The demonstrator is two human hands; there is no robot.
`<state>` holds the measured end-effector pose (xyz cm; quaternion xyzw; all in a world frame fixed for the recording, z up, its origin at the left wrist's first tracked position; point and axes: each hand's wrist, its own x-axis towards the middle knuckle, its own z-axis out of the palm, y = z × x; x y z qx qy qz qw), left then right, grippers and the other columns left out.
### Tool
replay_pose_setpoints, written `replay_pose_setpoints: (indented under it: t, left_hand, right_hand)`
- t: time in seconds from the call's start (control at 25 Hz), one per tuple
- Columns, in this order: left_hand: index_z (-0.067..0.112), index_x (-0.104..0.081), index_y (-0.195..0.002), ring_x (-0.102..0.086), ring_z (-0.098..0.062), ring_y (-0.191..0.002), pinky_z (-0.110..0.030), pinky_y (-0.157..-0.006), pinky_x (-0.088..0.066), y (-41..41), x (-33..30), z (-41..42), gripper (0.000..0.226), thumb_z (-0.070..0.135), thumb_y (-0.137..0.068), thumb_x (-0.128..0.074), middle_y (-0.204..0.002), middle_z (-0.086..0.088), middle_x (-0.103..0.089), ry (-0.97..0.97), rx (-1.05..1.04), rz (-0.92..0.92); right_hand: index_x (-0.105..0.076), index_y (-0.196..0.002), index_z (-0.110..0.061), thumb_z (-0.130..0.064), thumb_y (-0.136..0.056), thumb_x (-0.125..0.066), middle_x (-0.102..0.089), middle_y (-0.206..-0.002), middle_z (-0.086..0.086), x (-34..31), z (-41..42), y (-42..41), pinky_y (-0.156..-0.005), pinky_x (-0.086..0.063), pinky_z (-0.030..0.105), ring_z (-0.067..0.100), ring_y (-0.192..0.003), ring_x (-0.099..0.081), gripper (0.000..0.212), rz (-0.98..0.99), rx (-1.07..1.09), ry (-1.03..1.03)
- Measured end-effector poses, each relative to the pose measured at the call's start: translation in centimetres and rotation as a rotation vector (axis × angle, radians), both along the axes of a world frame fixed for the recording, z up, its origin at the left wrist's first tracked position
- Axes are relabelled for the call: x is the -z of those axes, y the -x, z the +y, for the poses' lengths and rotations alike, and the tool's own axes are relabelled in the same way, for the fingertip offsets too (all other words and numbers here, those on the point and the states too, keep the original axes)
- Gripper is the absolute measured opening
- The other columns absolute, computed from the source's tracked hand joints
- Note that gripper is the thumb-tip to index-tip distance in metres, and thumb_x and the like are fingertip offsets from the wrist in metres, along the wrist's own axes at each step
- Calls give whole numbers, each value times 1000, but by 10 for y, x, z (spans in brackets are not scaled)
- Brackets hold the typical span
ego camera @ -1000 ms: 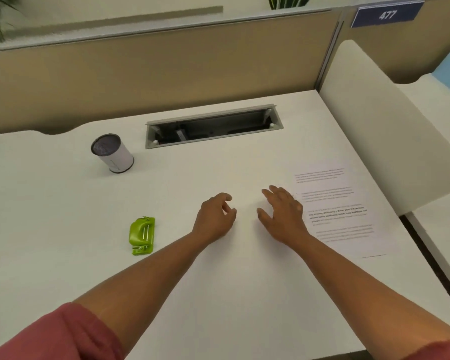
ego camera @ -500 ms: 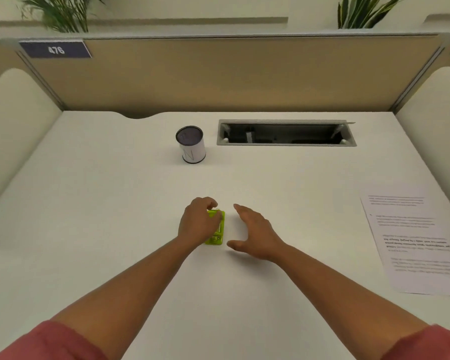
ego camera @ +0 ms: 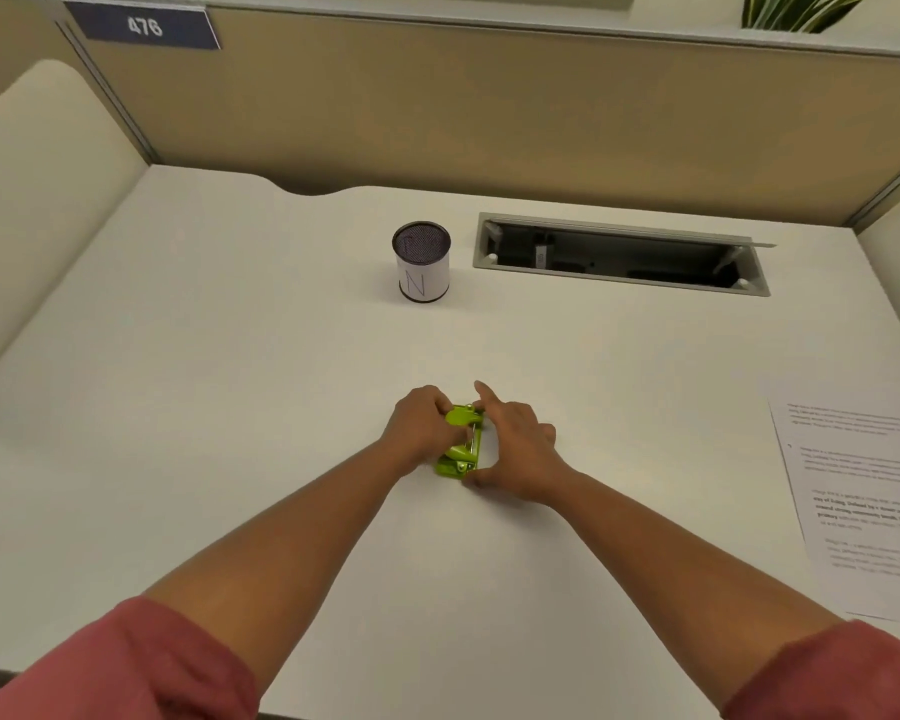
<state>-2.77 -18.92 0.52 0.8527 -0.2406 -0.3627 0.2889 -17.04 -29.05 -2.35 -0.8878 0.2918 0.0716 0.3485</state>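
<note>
Head view, left hand, right hand gripping half-hidden green punch, sheet cropped

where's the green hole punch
Head view, desk centre: the green hole punch sits between the left hand and right hand, nearer than the cup.

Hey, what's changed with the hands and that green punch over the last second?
Both hands moved left, away from the printed sheet, to the green hole punch. The left hand took hold of it first. The right hand then closed in from beside it and now grips it between thumb and finger. The cup and the sheet stayed put on the desk.
</note>
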Motion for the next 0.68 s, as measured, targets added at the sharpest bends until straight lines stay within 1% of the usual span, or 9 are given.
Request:
replay_pose_setpoints:
  t: [0.08,0.16,0.24,0.32,0.36,0.44,0.48,0.6,0.68]
  left_hand:
    - [12,-58,-99,-61,-22,-85,-35,-69,-48,-6,1,-1,47,34,-70,-89,-97,-4,-64,-109,26,-50]
    - [11,-56,-103,-62,-24,-92,-34,-69,-46,-15,-1,-2,62,51,-67,-89,-100,-4,-64,-266,81,-114]
    - [11,-56,-104,-63,-23,-92,-32,-67,-44,-20,-5,-4,69,59,-65,-88,-101,-4,-65,-352,133,-126]
    - [10,-61,-103,-65,-25,-93,-31,-67,-45,-19,-8,-9,65,55,-66,-89,-101,-5,-69,-325,147,-129]
    - [10,-63,-99,-66,-25,-91,-31,-66,-45,-16,-9,-9,59,51,-66,-90,-97,-5,-70,-279,122,-121]
    - [13,-59,-81,-63,-24,-79,-31,-61,-43,-9,-8,-6,47,42,-65,-93,-82,-3,-65,-166,32,-98]
    - [14,-56,-75,-60,-22,-74,-31,-60,-43,-4,-8,-4,46,38,-64,-94,-77,-2,-62,-121,-18,-80]
    - [12,-54,-74,-55,-23,-68,-35,-61,-43,6,-5,1,40,27,-68,-90,-75,-6,-60,-20,-130,-30]
    - [12,-54,-71,-56,-25,-67,-41,-60,-49,12,-5,3,34,24,-70,-86,-74,-9,-60,12,-157,-38]
  right_hand:
    - [-3,-157,-39,-55,-56,-80,-43,-149,-19,1,0,0,-95,-23,39,14,-139,-27,128,1,-2,-1]
    - [-6,-157,-37,-54,-56,-81,-42,-149,-20,1,-1,-2,-96,-23,39,14,-140,-27,128,9,10,-5]
    - [-8,-158,-36,-53,-57,-82,-42,-149,-19,1,-1,-2,-96,-23,40,15,-141,-26,126,11,7,1]
    - [-11,-158,-36,-53,-58,-83,-42,-150,-18,0,-1,-2,-97,-24,41,16,-142,-26,124,11,2,8]
    - [-11,-158,-37,-54,-59,-83,-42,-151,-17,-1,-2,-2,-97,-24,41,16,-143,-25,124,11,-3,7]
    - [-10,-157,-42,-55,-58,-83,-42,-150,-18,-2,-2,-2,-97,-23,40,16,-142,-25,124,8,-7,-5]
    - [-9,-157,-43,-55,-58,-83,-42,-150,-18,-3,-2,-1,-97,-22,40,16,-142,-25,124,5,-4,-11]
    - [-7,-156,-46,-54,-57,-83,-42,-150,-19,-4,0,-1,-96,-22,40,15,-141,-26,125,-12,8,-20]
    - [-6,-157,-45,-53,-58,-83,-43,-150,-20,-4,2,0,-96,-22,39,15,-140,-27,126,-20,14,-18]
